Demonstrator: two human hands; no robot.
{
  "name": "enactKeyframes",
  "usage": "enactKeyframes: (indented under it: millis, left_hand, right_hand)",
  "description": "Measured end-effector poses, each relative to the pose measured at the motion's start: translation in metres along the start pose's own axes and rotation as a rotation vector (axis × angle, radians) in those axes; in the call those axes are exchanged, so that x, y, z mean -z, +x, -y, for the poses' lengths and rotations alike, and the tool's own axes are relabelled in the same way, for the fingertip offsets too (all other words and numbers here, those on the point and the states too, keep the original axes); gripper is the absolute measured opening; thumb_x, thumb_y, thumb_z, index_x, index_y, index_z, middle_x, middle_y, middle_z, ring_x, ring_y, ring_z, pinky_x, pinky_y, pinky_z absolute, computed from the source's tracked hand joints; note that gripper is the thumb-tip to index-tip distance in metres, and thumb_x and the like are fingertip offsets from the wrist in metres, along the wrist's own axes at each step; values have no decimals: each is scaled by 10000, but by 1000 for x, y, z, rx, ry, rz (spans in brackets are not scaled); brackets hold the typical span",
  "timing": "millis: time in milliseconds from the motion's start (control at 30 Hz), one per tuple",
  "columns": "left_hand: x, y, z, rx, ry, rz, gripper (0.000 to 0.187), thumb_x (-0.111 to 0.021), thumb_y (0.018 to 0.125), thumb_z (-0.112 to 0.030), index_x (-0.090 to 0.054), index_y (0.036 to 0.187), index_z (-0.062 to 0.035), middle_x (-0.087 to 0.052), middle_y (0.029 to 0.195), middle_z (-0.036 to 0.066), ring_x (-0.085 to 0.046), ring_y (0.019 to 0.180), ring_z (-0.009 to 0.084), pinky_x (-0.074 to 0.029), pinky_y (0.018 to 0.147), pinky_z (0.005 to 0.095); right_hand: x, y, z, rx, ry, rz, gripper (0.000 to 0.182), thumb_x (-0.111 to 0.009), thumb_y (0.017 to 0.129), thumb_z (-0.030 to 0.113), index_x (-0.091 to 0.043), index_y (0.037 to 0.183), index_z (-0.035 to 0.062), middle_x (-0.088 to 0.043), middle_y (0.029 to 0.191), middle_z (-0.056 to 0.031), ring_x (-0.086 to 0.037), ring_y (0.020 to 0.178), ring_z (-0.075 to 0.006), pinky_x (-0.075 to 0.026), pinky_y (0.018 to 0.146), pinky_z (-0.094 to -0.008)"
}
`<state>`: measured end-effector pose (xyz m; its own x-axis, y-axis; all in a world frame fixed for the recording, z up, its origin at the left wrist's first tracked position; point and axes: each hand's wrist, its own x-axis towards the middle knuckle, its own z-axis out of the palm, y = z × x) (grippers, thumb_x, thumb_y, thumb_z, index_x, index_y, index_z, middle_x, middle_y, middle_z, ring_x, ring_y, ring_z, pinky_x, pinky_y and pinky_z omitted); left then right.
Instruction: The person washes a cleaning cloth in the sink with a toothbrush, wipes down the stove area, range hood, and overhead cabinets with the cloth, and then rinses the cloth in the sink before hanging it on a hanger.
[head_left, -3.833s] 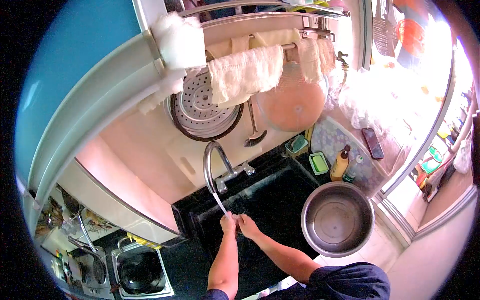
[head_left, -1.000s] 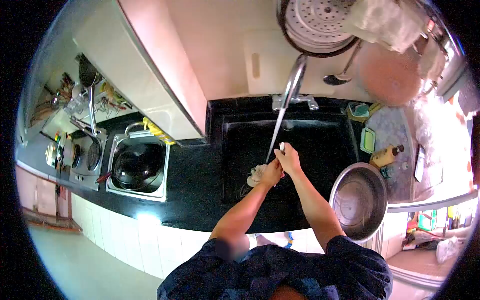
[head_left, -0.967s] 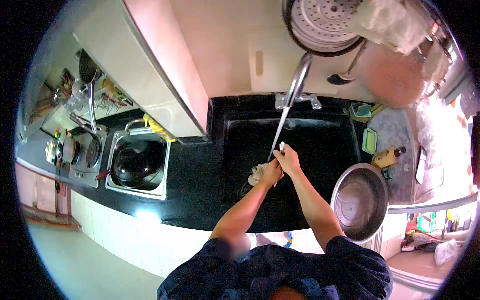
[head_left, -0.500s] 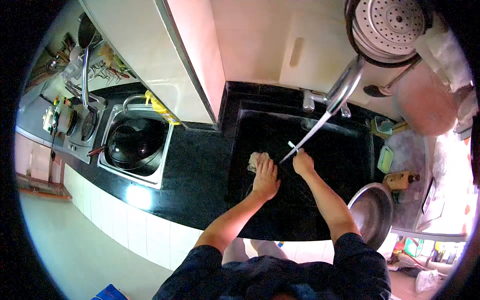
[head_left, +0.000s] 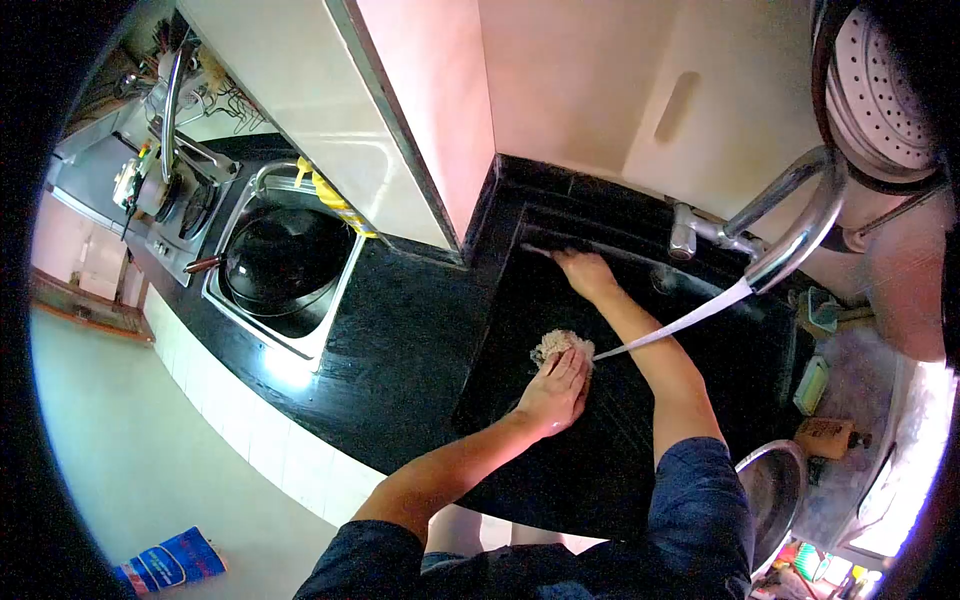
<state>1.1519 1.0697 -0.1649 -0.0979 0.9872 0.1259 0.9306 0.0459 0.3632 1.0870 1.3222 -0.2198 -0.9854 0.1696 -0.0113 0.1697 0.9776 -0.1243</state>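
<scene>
Left hand (head_left: 556, 393): grip grasping pale wad (head_left: 562, 344), inside black sink (head_left: 620, 435) beside water stream (head_left: 700, 314) | Right hand (head_left: 583, 270): sink's far-left corner, grip indeterminable | Advised: firm, even pressure, wad within flow.

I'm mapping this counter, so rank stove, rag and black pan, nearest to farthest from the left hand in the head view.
1. Rag: touching the left hand.
2. Black pan: left, in the steel sink.
3. Stove: farther left, beyond the pan.
</scene>
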Motion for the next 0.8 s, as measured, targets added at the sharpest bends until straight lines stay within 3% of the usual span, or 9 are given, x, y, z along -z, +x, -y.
enactKeyframes:
  millis: [133, 233, 333, 400, 433, 533, 667, 800]
  left_hand:
    - [7, 1, 4, -21, -28, -10, 535, -572, 831, -230, -504, 1278, 57, -436, 1390, 224, -380, 1319, 355, -282, 1113, 478]
    - [1, 1, 9, -40, -84, -22, 528, -575, 825, -214, -504, 1277, 48, -429, 1387, 218, -381, 1311, 351, -292, 1110, 475]
    - [5, 3, 8, -55, -89, -10, 530, -576, 821, -199, -495, 1289, 38, -411, 1398, 214, -379, 1311, 350, -295, 1114, 470]
    - [5, 4, 8, -62, -98, -7, 531, -572, 821, -180, -481, 1300, 31, -406, 1395, 210, -374, 1313, 354, -293, 1117, 473]
    - [8, 4, 7, -64, -91, -3, 532, -571, 821, -177, -479, 1302, 31, -407, 1393, 209, -374, 1312, 354, -293, 1117, 474]
    - [12, 6, 7, -52, -109, 48, 586, -603, 804, -195, -456, 1322, 36, -392, 1415, 206, -343, 1345, 357, -271, 1129, 484]
    - [3, 9, 6, -39, -116, 62, 612, -624, 792, -197, -447, 1330, 34, -381, 1426, 201, -335, 1353, 350, -262, 1135, 487]
    - [5, 7, 6, -51, -102, 59, 616, -618, 795, -201, -436, 1335, 32, -389, 1416, 200, -351, 1334, 351, -263, 1134, 491]
  right_hand:
    - [-20, -7, -45, -233, -85, 117, 333, -429, 923, 140, -612, 1201, 123, -654, 1102, -173, -668, 908, -351, -544, 781, -461]
    - [12, -49, -65, -272, -116, 135, 356, -439, 919, 142, -620, 1225, 122, -646, 1156, -183, -669, 947, -347, -535, 824, -464]
    - [-27, -23, -55, -89, -178, -203, 336, -434, 925, 132, -637, 1193, 122, -646, 1137, -209, -664, 963, -357, -533, 839, -469]
    - [-18, 21, -17, -294, 77, 75, 342, -434, 927, 127, -626, 1210, 142, -653, 1121, -198, -648, 1006, -354, -535, 829, -475]
    - [-22, 39, -10, -286, 1, 248, 355, -431, 932, 146, -606, 1240, 162, -658, 1112, -182, -640, 1018, -359, -534, 817, -486]
    - [-16, 16, -31, -260, 128, 90, 358, -420, 934, 157, -594, 1248, 154, -664, 1073, -194, -652, 958, -380, -531, 808, -494]
    - [-25, 21, 3, -307, 194, 94, 302, -428, 888, 97, -610, 1127, 64, -661, 1018, -240, -651, 910, -408, -525, 801, -504]
    - [13, -3, 48, -169, 361, 184, 271, -422, 882, 78, -599, 1080, 25, -648, 954, -280, -638, 916, -441, -512, 793, -533]
